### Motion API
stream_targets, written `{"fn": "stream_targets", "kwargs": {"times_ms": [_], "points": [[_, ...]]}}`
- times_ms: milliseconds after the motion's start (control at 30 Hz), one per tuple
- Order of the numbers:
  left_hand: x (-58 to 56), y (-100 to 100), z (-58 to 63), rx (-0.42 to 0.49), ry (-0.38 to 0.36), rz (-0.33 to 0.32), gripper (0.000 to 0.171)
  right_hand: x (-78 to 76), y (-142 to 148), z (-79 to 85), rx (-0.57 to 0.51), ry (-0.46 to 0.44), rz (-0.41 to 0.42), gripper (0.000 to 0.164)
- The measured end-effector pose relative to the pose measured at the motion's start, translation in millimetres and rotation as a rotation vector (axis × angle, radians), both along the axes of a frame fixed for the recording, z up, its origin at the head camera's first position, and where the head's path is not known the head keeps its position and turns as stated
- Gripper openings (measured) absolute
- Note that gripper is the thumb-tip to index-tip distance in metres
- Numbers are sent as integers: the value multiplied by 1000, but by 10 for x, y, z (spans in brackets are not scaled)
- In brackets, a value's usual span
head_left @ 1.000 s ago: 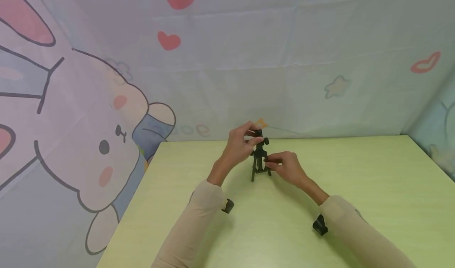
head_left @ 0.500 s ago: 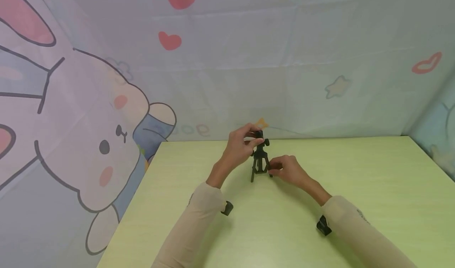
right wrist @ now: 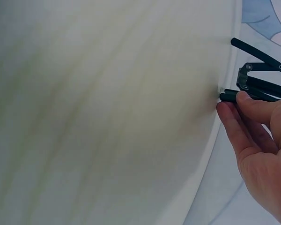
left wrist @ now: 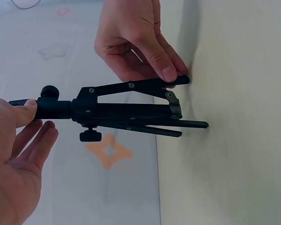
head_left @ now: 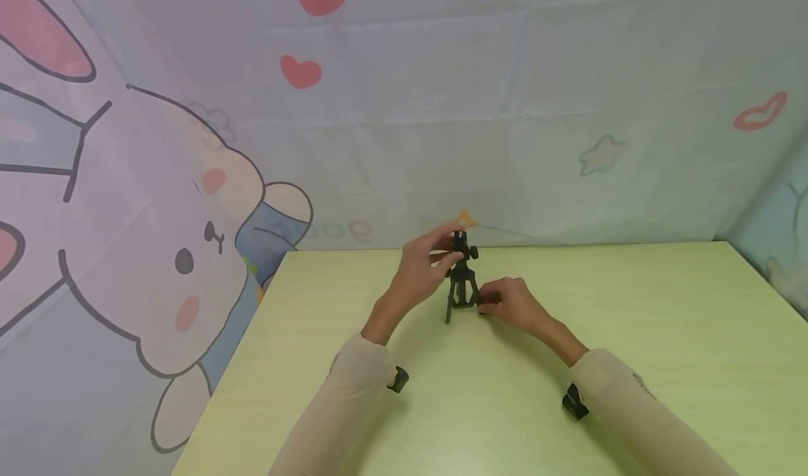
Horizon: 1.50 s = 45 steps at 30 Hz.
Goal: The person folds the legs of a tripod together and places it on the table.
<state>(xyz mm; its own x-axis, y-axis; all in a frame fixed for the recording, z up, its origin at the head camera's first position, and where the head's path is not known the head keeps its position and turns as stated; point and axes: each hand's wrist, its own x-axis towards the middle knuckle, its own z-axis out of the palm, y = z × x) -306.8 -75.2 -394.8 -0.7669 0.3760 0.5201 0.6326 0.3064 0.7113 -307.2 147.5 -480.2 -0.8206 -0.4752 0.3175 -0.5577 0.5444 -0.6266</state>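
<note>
A small black tripod (head_left: pixel 462 274) stands upright on the table toward the back, legs partly spread. My left hand (head_left: pixel 416 269) holds its head from the left, thumb in front and fingers behind, near a side knob (left wrist: pixel 49 91). Low on the right leg, my right hand (head_left: pixel 516 306) pinches the leg's end between thumb and fingers. In the left wrist view the braces (left wrist: pixel 152 88) between legs and centre column show plainly. The right wrist view has the right hand's thumb (right wrist: pixel 253 107) over the leg tip, with another leg (right wrist: pixel 257 54) reaching past it.
The yellow-green table (head_left: pixel 631 308) meets a pale cloth backdrop (head_left: pixel 568 55) just behind the tripod. A printed rabbit (head_left: pixel 158 238) covers the cloth at left. Small black wrist cameras (head_left: pixel 574 401) sit under both cuffs.
My right hand has slid down the right leg to its lower end, and that leg sits slightly farther out. My left hand has stayed at the head, shifting slightly left.
</note>
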Motion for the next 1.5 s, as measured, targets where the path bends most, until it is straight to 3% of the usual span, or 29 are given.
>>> {"fn": "stream_targets", "kwargs": {"times_ms": [200,433,567,733,1000,1500], "points": [[52,-111,-146,-22,8,56,42,11,0,-12,-14,0,-8,5],[136,-253,-467,-63,-159,131,22,17,6,-32,-28,-17,-17,7],[163,-283,-633,-152,-247,121,20,13,12,-34,-29,-17,-21,8],[158,-254,-748,-218,-292,83,18,9,2,-37,-33,-26,-24,8],[76,-193,-864,-230,-237,45,17,19,-18,-4,-35,-44,-20,5],[66,-83,-901,-352,-110,38,9,27,-22,-21,-63,1,12,8]]}}
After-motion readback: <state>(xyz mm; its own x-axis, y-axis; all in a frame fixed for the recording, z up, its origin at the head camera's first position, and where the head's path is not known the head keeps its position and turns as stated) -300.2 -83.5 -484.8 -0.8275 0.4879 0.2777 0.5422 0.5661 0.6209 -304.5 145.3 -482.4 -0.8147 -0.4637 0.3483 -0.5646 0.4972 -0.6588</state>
